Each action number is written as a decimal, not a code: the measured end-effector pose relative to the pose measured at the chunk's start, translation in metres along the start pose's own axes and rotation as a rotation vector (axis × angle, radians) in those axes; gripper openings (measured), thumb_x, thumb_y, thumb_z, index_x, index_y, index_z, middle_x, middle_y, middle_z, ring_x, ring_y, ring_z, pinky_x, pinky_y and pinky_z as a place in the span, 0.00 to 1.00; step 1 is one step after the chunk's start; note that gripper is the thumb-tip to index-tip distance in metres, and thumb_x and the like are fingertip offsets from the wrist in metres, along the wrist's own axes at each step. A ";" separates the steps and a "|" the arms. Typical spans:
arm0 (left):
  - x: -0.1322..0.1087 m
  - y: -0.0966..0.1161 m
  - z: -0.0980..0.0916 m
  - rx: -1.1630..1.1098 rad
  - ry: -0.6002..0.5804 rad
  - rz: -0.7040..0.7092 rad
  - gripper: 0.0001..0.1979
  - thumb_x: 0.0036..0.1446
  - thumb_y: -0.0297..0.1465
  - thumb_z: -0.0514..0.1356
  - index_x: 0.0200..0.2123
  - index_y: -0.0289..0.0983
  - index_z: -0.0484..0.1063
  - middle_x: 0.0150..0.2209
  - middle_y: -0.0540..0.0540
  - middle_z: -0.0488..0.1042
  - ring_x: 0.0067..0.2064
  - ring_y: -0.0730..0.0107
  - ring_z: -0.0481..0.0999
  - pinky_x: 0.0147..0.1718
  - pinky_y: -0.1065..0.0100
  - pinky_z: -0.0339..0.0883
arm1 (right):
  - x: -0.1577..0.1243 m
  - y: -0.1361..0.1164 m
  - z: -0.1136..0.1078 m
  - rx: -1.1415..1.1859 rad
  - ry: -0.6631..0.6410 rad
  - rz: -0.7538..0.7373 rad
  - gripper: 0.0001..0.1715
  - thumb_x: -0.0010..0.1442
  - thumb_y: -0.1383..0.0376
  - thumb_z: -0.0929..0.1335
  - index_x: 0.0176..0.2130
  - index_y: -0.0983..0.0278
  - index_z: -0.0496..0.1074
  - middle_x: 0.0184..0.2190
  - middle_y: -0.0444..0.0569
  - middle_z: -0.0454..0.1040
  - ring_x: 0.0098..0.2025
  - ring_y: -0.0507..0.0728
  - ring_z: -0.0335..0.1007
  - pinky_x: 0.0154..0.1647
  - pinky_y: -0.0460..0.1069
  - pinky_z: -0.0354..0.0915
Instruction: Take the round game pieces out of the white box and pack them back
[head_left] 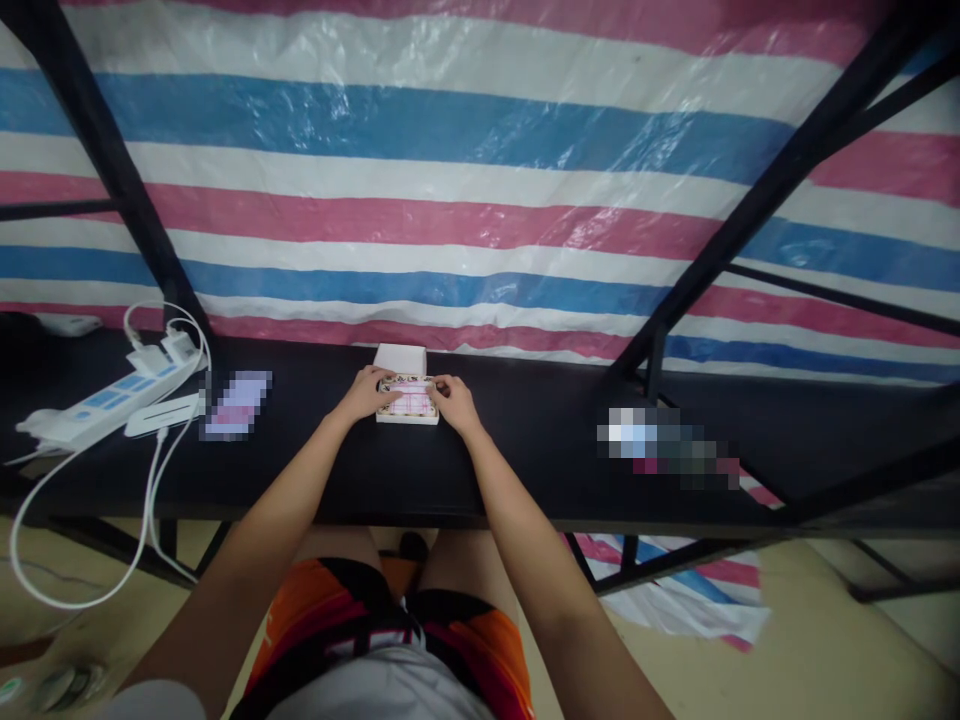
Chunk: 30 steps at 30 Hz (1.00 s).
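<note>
A small shallow box with a patterned rim lies on the black tabletop in front of me. Inside it shows a flat white piece with pink crossing lines; I cannot tell what it is. My left hand grips the box's left side, its thumb over the inside edge. At the right side my right hand holds the rim in the same way, fingers bent. Directly behind the box is a plain white box or lid, touching or nearly touching it.
To the left are a white power strip with plugs, a looping white cable and a blurred-out phone-like item. A pixelated object lies on the right. Black metal posts and a striped plastic sheet stand behind the table.
</note>
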<state>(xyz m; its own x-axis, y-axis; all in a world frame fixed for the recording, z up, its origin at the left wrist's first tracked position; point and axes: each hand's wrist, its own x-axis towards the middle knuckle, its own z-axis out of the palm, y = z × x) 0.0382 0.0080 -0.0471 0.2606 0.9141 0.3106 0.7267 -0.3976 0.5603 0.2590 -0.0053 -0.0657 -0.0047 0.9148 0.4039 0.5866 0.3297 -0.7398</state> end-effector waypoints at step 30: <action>0.001 0.000 -0.012 0.292 0.016 -0.196 0.22 0.64 0.40 0.45 0.53 0.40 0.69 0.47 0.38 0.73 0.49 0.53 0.70 0.46 0.57 0.63 | -0.005 -0.008 0.000 0.040 -0.152 -0.025 0.18 0.53 0.59 0.68 0.43 0.62 0.72 0.43 0.49 0.68 0.34 0.52 0.67 0.44 0.50 0.65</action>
<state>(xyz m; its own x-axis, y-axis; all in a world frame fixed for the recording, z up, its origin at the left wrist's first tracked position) 0.0305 0.0085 -0.0373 0.0899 0.9685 0.2322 0.9135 -0.1730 0.3681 0.2542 -0.0128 -0.0618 -0.1436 0.9300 0.3384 0.5522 0.3590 -0.7524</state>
